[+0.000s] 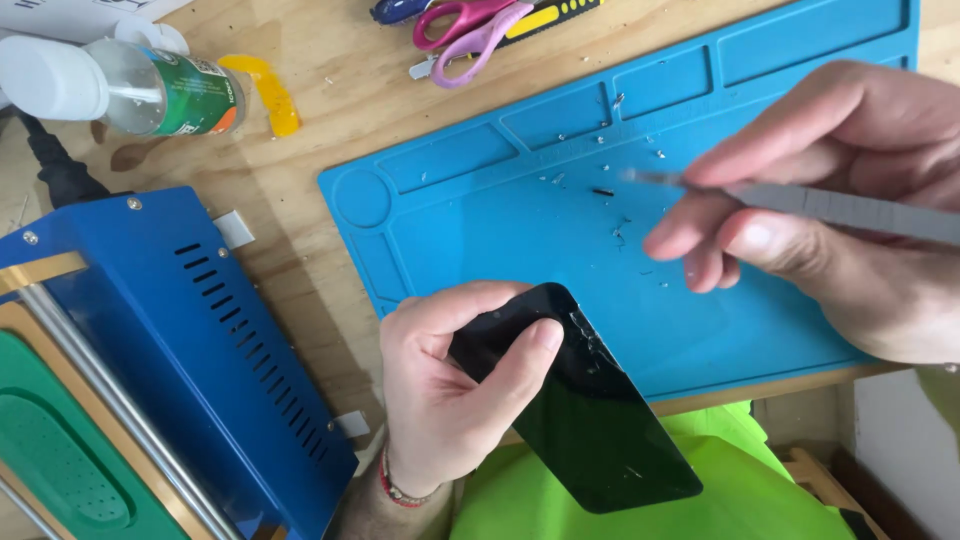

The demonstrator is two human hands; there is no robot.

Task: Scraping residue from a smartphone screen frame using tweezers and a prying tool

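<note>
Black glass filled the left hand (440,395): it was closed around the upper end of a dark phone screen (585,410), the thumb laid across the front face and the fingers curled behind its top edge. The screen slanted down and to the right from that grip, its lower end out past the edge of the bench (300,170) and over a bright green garment (640,500). Fine cracks and pale flecks showed on the glass just beside the thumb tip. A red cord bracelet (395,490) circled that wrist.

The right hand (830,200) was up and to the right, well clear of the screen and not touching it. Its fingers were pinched shut on a thin grey tool (840,207), the blurred tip of which pointed left over a blue work mat (560,200). Small bits of debris and a short dark sliver lay scattered on the mat near that tip.

The mat lay on the wooden bench, with moulded trays along its far edge. To the left stood a blue metal machine (170,330) with a row of vent slots, a green pad (50,450) on its top and a black cable behind it. Farther back lay a clear bottle (130,85) on its side with a white cap, a yellow plastic strip (268,92), and pink-handled scissors (470,30) at the top edge.
</note>
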